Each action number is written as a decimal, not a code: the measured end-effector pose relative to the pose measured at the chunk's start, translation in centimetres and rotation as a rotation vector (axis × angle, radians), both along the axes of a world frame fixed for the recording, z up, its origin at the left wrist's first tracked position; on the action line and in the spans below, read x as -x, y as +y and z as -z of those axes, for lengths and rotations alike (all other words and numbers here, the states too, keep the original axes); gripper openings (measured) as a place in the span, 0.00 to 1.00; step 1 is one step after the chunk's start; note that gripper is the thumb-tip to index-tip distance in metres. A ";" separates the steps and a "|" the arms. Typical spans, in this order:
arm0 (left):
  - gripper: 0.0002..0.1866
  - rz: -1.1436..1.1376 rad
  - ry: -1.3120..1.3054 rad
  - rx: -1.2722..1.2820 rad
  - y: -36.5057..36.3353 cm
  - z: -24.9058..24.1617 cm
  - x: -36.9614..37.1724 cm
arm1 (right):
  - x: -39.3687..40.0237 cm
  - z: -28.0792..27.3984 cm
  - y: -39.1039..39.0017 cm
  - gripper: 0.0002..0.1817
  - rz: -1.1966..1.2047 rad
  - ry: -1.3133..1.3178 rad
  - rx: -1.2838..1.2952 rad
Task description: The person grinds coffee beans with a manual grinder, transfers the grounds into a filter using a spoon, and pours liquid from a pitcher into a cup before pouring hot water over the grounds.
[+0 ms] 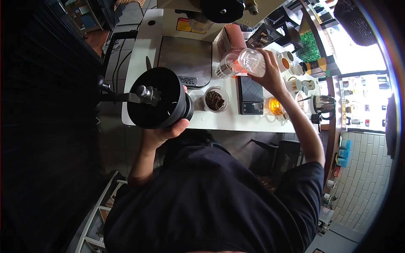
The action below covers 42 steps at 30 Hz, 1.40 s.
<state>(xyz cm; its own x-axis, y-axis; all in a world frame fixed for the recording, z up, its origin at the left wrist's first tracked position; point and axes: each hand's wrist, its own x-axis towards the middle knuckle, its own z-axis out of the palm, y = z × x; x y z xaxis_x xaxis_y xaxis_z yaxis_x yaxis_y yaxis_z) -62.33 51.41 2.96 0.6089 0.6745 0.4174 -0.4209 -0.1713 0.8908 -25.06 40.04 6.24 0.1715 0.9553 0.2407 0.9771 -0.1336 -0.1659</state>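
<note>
My left hand (164,134) is wrapped round a black hand coffee grinder (179,101), tilted so its wide bowl faces the camera. Its crank arm (122,97) sticks out to the left, and the bowl looks mostly bare inside. In my right hand (270,72) is a clear cup (252,61), held by its side over the back of the counter. Close beside that cup, a second clear cup (228,66) shows dark bits inside. A clear cup of dark coffee (215,100) stands on the counter between my hands.
A black scale (251,96) lies on the white counter (228,122), with a glass of amber liquid (276,106) to its right. Several cups and a metal kettle (324,104) fill the right end. A large beige machine (190,27) stands at the back.
</note>
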 end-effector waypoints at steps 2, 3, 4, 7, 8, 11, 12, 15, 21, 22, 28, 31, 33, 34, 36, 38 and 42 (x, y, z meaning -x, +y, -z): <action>0.35 0.019 -0.008 0.024 0.0 0.3 0.0 | 1.2 -0.1 -1.4 0.47 0.149 0.140 -0.178; 0.35 0.028 -0.012 0.018 -0.1 0.3 -0.1 | 1.8 -0.1 -2.1 0.48 0.213 0.210 -0.227; 0.35 0.036 0.011 0.035 -0.2 0.3 -0.1 | 1.8 0.6 -3.0 0.50 0.254 0.156 -0.292; 0.35 0.085 0.028 0.016 -0.3 -0.3 -0.8 | 3.6 1.6 -5.8 0.52 0.359 0.559 -0.357; 0.35 0.100 0.019 -0.008 -0.5 -0.6 -1.2 | 4.6 2.3 -6.5 0.53 0.320 0.693 -0.454; 0.36 0.140 0.048 -0.048 -1.1 -1.9 -2.3 | 7.8 3.5 -8.8 0.56 0.222 0.691 -0.608; 0.35 0.149 0.066 -0.072 -1.4 -2.2 -2.7 | 8.9 3.9 -9.5 0.57 0.191 0.701 -0.654; 0.35 0.178 0.024 -0.107 -3.1 -2.8 -4.6 | 11.3 3.7 -11.8 0.57 0.170 0.770 -0.733; 0.37 0.310 0.057 -0.120 -9.6 -4.5 -9.9 | 11.7 2.1 -18.3 0.58 0.140 0.770 -0.722; 0.37 0.320 0.069 -0.128 -11.1 -4.7 -11.0 | 11.2 2.0 -19.7 0.59 0.139 0.690 -0.708; 0.40 0.377 0.003 -0.138 -20.5 -5.9 -18.4 | 8.2 1.9 -27.8 0.61 0.140 0.606 -0.777; 0.42 0.437 -0.010 -0.134 -25.1 -5.8 -21.7 | 6.6 2.1 -32.1 0.59 0.191 0.612 -0.777; 0.43 0.481 -0.019 -0.098 -28.0 -5.8 -23.8 | 6.2 1.8 -34.5 0.57 0.235 0.660 -0.784; 0.43 0.492 -0.016 -0.101 -29.3 -5.8 -24.6 | 6.0 1.6 -35.6 0.55 0.266 0.703 -0.776; 0.42 0.517 -0.019 0.017 -32.0 -6.0 -26.2 | 5.4 1.3 -37.6 0.54 0.293 0.672 -0.775; 0.42 0.535 -0.008 0.038 -34.4 -6.8 -27.2 | 5.0 1.3 -39.0 0.53 0.343 0.707 -0.789; 0.42 0.584 0.048 0.017 -37.0 -7.2 -29.0 | 3.7 0.6 -41.1 0.52 0.417 0.634 -0.791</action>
<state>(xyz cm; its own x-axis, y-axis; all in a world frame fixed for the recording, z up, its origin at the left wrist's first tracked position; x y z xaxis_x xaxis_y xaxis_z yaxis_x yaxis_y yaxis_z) -33.33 14.41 10.18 0.8998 0.2275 0.3722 -0.4004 0.0917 0.9118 -28.75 -1.02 5.59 0.7548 0.4073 0.5142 0.5865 -0.0681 -0.8071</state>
